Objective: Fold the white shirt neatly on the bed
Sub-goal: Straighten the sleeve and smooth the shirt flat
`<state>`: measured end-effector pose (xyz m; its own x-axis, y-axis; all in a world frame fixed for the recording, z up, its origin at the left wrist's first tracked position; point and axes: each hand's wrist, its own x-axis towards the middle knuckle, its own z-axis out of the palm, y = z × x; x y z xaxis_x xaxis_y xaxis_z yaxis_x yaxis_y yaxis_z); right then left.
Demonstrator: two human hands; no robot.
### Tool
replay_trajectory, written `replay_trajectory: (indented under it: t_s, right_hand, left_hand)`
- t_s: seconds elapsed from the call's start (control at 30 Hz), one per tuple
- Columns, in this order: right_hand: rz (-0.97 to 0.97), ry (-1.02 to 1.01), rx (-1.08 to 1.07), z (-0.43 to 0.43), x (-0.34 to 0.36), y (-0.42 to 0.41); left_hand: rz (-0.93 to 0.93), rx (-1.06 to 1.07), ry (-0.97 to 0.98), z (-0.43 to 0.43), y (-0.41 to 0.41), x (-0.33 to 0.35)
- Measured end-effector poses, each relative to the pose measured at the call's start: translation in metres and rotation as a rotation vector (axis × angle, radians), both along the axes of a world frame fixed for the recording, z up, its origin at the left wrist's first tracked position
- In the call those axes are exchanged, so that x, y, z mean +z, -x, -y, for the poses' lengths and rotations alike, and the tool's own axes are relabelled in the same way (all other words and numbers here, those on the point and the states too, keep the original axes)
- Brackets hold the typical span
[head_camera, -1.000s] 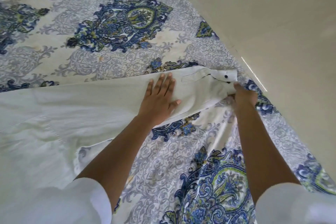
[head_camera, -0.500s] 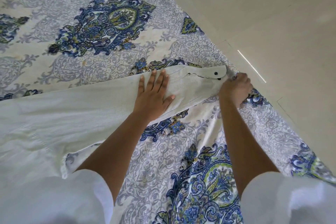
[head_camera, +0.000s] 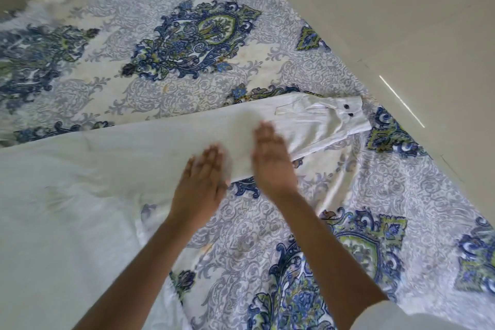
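Note:
The white shirt (head_camera: 80, 182) lies spread over the left of the bed, its long sleeve (head_camera: 308, 123) stretched flat to the right and ending in a cuff (head_camera: 348, 115) with two dark buttons. My left hand (head_camera: 203, 182) rests flat, fingers straight, on the sleeve's lower edge near the shirt body. My right hand (head_camera: 270, 158) lies flat on the sleeve just to the right of it, fingers together. Both hands are motion-blurred and neither grips the cloth.
The bed sheet (head_camera: 187, 43) is white and grey with blue and green paisley motifs. Its right edge runs diagonally beside a pale tiled floor (head_camera: 401, 21). Bare sheet lies beyond the sleeve and below it.
My right hand has let go of the cuff and moved left onto the middle of the sleeve. My left hand has slid down toward the sleeve's lower edge. The sleeve lies straighter.

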<state>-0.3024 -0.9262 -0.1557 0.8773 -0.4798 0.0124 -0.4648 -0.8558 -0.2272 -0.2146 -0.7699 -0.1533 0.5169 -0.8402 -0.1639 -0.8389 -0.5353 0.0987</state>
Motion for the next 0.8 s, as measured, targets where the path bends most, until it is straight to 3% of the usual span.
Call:
replay_trajectory:
  t_s: [0.1, 0.17, 0.23, 0.27, 0.37, 0.47, 0.57, 0.8]
  right_hand:
    - [-0.129, -0.043, 0.095, -0.032, -0.003, 0.011]
    - [-0.160, 0.030, -0.103, -0.012, -0.006, 0.032]
    - [-0.215, -0.056, -0.348, -0.002, 0.006, 0.044]
    - [-0.196, -0.071, -0.363, -0.007, 0.011, 0.040]
    - [-0.190, 0.025, -0.037, -0.058, 0.022, 0.012]
    - [-0.152, -0.082, 0.189, -0.095, 0.022, -0.003]
    - [-0.141, -0.091, 0.212, -0.099, 0.022, 0.004]
    - [0.001, -0.009, 0.179, -0.078, 0.013, 0.000]
  left_hand:
    - [-0.010, -0.003, -0.023, -0.028, 0.017, 0.002]
    - [0.043, 0.037, -0.027, -0.056, 0.014, 0.003]
    - [0.111, 0.081, 0.007, -0.079, 0.012, 0.008]
    - [0.140, 0.101, 0.034, -0.087, 0.013, 0.010]
    - [0.217, 0.269, 0.085, -0.101, 0.018, 0.015]
    - [0.295, 0.468, 0.181, -0.113, 0.018, 0.014]
    - [0.288, 0.477, 0.232, -0.124, 0.014, 0.010]
    - [0.005, 0.388, 0.352, -0.136, 0.006, 0.006]
